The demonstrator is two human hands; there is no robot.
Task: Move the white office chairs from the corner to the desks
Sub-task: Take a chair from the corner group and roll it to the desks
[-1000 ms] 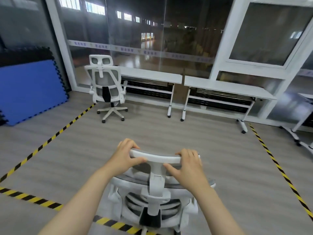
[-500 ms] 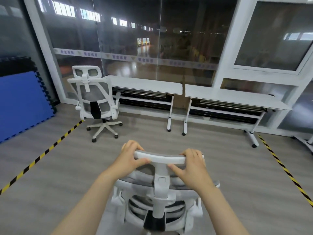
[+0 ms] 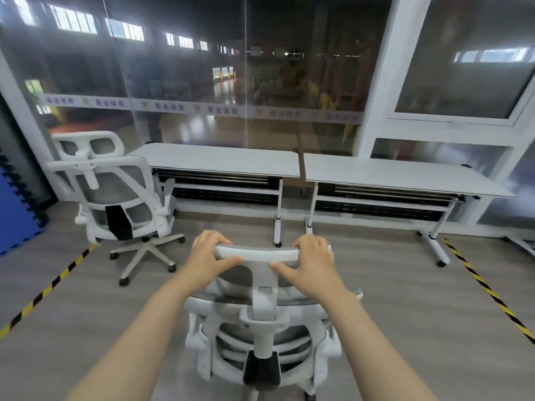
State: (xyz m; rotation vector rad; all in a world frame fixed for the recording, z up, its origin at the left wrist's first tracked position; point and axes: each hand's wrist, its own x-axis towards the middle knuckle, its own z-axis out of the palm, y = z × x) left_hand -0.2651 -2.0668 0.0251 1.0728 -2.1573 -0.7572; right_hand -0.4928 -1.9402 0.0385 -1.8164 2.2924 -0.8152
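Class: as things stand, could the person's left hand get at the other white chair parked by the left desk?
Probably not yet: the left hand grips the held chair's headrest, and the parked chair stands apart across open floor.

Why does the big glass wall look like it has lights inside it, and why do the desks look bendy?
Head view: the glass wall shows bright window strips and a shiny floor, glare or see-through, hard to tell. The wide-angle lens bows the desks and stretches the arms near the hands on the near chair. The frame edges look smeared; the other chair is fairly sharp.
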